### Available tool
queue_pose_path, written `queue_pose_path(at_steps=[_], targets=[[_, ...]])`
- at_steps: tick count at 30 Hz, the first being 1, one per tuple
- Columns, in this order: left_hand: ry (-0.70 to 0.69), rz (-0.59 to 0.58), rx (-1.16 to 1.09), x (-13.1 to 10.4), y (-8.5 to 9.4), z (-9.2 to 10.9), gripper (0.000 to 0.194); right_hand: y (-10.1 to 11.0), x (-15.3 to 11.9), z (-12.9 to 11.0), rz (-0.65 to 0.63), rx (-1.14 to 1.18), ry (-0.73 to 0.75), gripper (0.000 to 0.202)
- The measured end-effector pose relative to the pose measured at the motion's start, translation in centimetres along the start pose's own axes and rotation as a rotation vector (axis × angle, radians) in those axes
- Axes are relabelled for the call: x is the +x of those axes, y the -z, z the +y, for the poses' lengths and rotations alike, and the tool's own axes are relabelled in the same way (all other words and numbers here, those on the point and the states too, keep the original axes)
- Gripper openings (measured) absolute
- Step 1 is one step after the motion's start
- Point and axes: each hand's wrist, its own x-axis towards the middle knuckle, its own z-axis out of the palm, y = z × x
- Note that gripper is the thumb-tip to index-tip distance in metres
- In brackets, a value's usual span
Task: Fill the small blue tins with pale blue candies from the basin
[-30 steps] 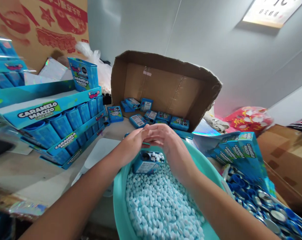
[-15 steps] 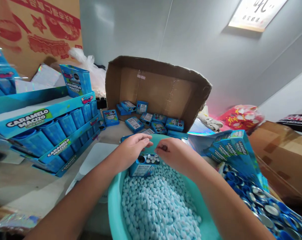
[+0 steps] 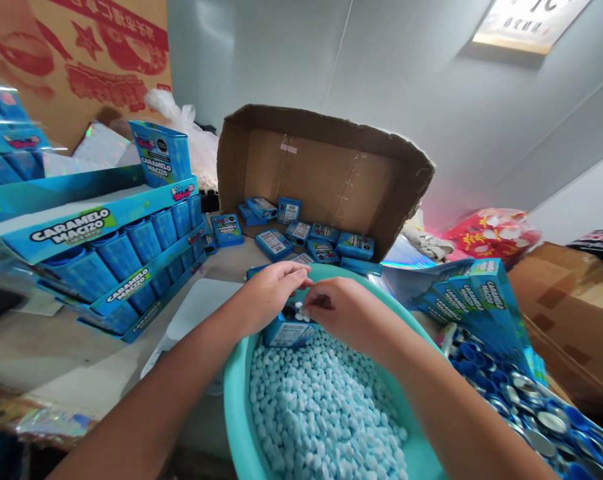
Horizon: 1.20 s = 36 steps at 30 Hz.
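Observation:
A small blue box [image 3: 287, 335] stands on a heap of pale blue candies [image 3: 326, 407] inside a teal basin [image 3: 236, 407], near its far left wall. White candies [image 3: 301, 312] show at the box's open top. My left hand [image 3: 274, 293] is bent over the box's far left side with its fingers pressed together; whatever they grip is hidden. Over the box's right end, my right hand [image 3: 334, 303] is closed in a pinch beside those candies. The fingertips of both hands nearly meet, and I cannot make out what the right fingers hold.
Behind the basin, several blue boxes [image 3: 274, 244] lie before an open cardboard carton [image 3: 311, 167]. Stacked display trays [image 3: 71, 230] stand left, near a translucent lid [image 3: 201, 303]. Rightward are blue-and-silver lids [image 3: 531, 413], folded blue packaging [image 3: 474, 293] and a brown carton [image 3: 566, 313].
My right hand has moved left and closer over the box top, covering part of the candies there. The left hand's fingers now nearly touch it. The whole view has shifted slightly.

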Motion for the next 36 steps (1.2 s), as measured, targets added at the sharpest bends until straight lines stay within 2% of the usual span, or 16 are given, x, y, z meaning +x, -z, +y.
queue_pose_path(at_steps=[5,10,13,15,17,20,24,28,30,33,36], targets=[[-0.031,-0.005,0.056,-0.1,0.1,0.1,0.057,-0.6,0.2,-0.1,-0.060,0.044,0.006,0.019],[-0.040,0.006,0.106,-0.2,0.1,0.4,0.058,-0.2,0.1,-0.4,-0.148,0.386,-0.032,0.019],[-0.053,-0.030,0.091,-0.2,0.2,0.4,0.054,0.6,0.0,-0.4,-0.125,0.491,-0.024,0.018],[-0.078,-0.038,0.095,-0.2,0.2,0.3,0.051,1.1,0.0,-0.2,-0.051,0.380,-0.033,0.020],[-0.080,-0.020,0.090,-0.3,0.2,0.2,0.051,1.3,0.1,0.1,0.011,0.148,-0.048,0.021],[-0.034,-0.018,0.047,-0.3,0.1,0.1,0.056,1.2,0.1,0.3,-0.032,-0.088,-0.046,0.019],[-0.054,-0.014,0.106,-0.3,0.1,0.2,0.055,0.3,-0.1,-0.3,-0.078,-0.109,-0.008,0.023],[-0.051,-0.004,0.103,-0.2,0.2,0.3,0.055,-0.1,-0.2,-1.2,-0.110,0.050,0.062,0.028],[-0.067,-0.006,0.108,-0.2,0.2,0.2,0.053,0.1,-0.1,-1.3,-0.070,0.082,0.057,0.028],[-0.082,-0.004,0.122,-0.1,0.1,0.0,0.053,0.8,0.0,-0.7,0.070,-0.026,0.050,0.027],[-0.060,-0.011,0.083,0.0,0.1,-0.2,0.055,0.8,0.1,0.1,0.077,-0.110,0.045,0.028]])
